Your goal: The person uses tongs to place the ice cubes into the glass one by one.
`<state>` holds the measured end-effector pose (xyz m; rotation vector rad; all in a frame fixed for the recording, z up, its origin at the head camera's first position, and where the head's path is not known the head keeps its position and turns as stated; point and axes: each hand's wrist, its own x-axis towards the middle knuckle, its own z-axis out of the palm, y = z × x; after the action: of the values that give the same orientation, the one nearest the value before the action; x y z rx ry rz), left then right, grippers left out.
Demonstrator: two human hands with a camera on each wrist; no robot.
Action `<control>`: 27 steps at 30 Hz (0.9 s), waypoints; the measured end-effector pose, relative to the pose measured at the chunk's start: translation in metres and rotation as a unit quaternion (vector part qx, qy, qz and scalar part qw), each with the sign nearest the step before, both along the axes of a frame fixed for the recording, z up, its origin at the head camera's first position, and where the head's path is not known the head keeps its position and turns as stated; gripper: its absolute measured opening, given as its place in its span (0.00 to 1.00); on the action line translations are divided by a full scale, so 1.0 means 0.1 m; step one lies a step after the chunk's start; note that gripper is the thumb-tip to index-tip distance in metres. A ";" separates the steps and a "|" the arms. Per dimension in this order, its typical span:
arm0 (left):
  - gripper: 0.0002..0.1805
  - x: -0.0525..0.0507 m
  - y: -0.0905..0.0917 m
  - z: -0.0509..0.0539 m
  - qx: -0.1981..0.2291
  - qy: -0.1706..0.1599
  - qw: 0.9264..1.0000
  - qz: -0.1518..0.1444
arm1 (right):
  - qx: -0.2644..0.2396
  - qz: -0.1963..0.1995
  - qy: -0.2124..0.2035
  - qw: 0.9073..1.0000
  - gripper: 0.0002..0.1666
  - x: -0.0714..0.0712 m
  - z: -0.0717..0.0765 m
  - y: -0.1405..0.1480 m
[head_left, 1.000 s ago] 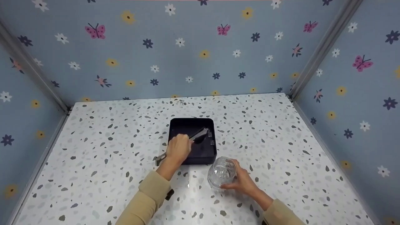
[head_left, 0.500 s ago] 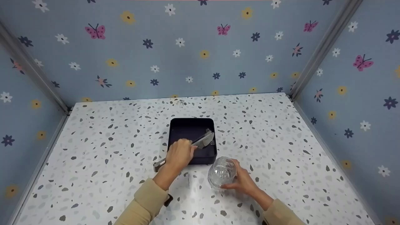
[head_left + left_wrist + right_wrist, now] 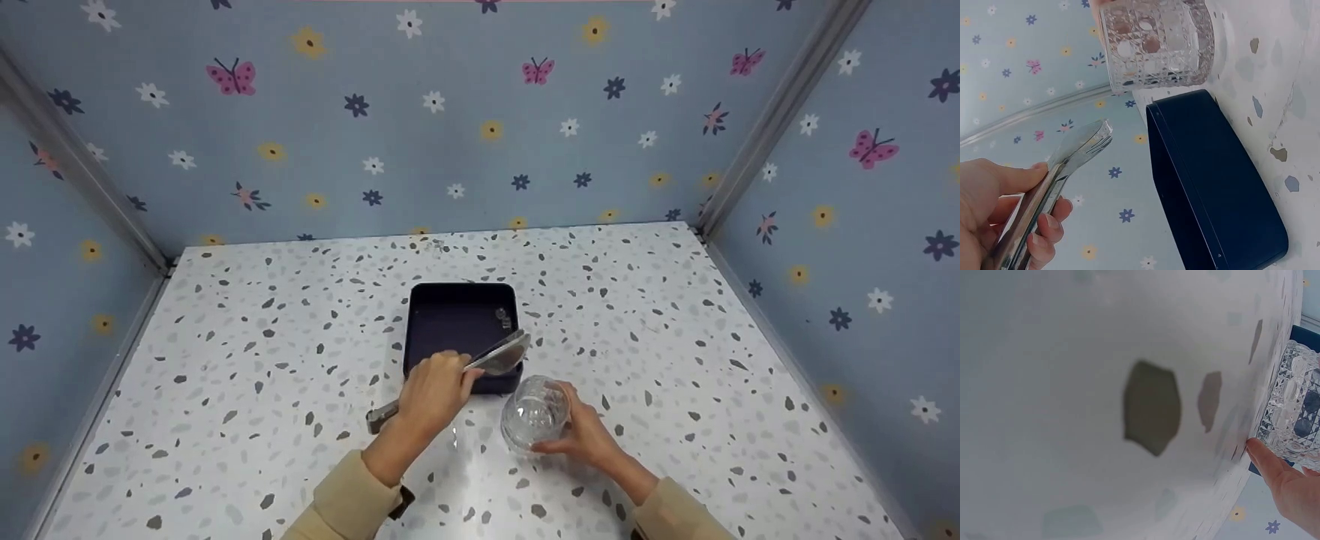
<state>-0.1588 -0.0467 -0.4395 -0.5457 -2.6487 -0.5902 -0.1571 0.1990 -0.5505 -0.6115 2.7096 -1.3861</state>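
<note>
In the head view, the left hand (image 3: 435, 390) is gripping metal tongs (image 3: 504, 358) above the near right part of a dark box (image 3: 450, 319), where small clear pieces (image 3: 504, 318) are lying at the right. Near and right of the box, the right hand (image 3: 583, 431) is holding a clear glass (image 3: 534, 420) on the table (image 3: 300, 450). In the left wrist view, the tongs' tips are hanging apart from box and glass. In the right wrist view, the hand is clasping the patterned glass.
</note>
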 end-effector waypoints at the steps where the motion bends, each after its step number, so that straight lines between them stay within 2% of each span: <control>1: 0.11 0.02 0.01 0.01 0.002 0.000 1.000 -0.005 | 0.002 -0.001 0.002 1.000 0.55 0.00 0.00 0.00; 5: 0.11 0.11 0.04 0.02 0.007 0.006 1.000 -0.027 | 0.007 -0.003 0.002 1.000 0.55 0.00 0.00 0.00; 14: 0.13 0.22 0.07 0.01 0.007 0.013 0.999 -0.047 | 0.002 0.003 0.011 1.000 0.56 0.01 0.00 0.00; 21: 0.10 0.25 0.08 0.00 0.005 0.022 0.998 -0.056 | -0.012 0.008 0.006 1.000 0.55 0.00 -0.01 0.00; 27: 0.11 0.25 0.07 0.00 -0.003 0.024 0.999 -0.046 | -0.029 0.013 -0.008 0.999 0.56 0.00 -0.02 0.01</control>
<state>-0.1333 -0.0400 -0.4391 -0.6792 -2.5922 -0.5894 -0.1567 0.2002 -0.5522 -0.6343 2.6463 -1.4624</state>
